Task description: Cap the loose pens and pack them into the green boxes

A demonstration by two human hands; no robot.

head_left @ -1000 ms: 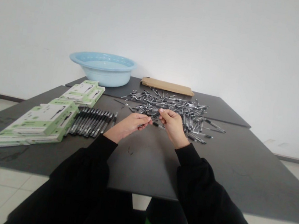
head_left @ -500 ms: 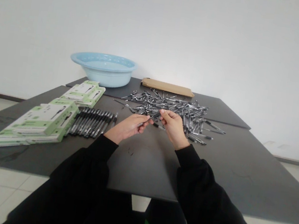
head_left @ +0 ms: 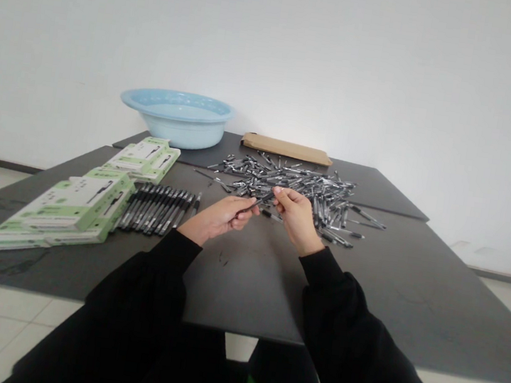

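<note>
Between my two hands a dark pen is held at a slant, just above the table. My left hand is closed round its lower end, thumb on top. The fingertips of my right hand pinch its upper end, partly hiding it. Just beyond my hands spreads a large loose pile of pens and pen parts in clear and black. To the left of my left hand, a row of pens with black grips lies side by side.
Green and white pen boxes are stacked on the left of the dark table. More such boxes lie behind them. A light blue basin stands at the back left, and a flat brown cardboard piece lies near the wall.
The pen between my hands sits slightly differently, with more of its dark body showing between the fingers. Both hands stay in nearly the same place; the table's contents look unchanged.
</note>
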